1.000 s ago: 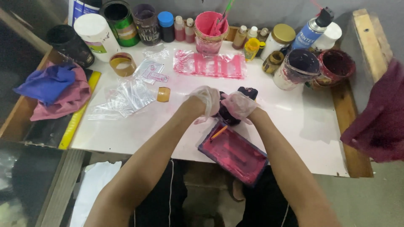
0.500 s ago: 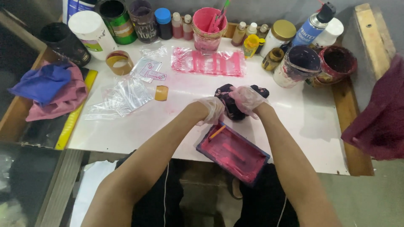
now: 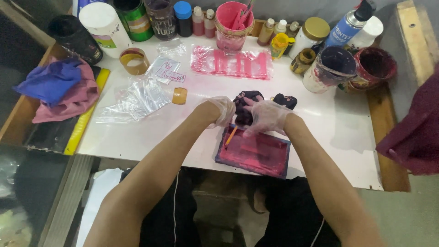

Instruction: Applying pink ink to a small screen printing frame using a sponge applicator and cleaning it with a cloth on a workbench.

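Both my hands wear thin clear gloves. My left hand and my right hand meet over a dark stained cloth, pressing and gripping it at the far edge of a pink, paint-covered tray. A second dark piece of cloth lies just right of my right hand. A thin orange stick lies on the tray's left end below my left hand.
A white table holds pink-stained plastic sheet, clear plastic bags, a tape roll, a small orange cap, several jars and bottles, a pink cup, dark paint pots. Blue and pink rags lie left.
The view has shifted slightly. My hands stay on the dark cloth, kneading it; my right hand has moved a little lower and spread flatter over it.
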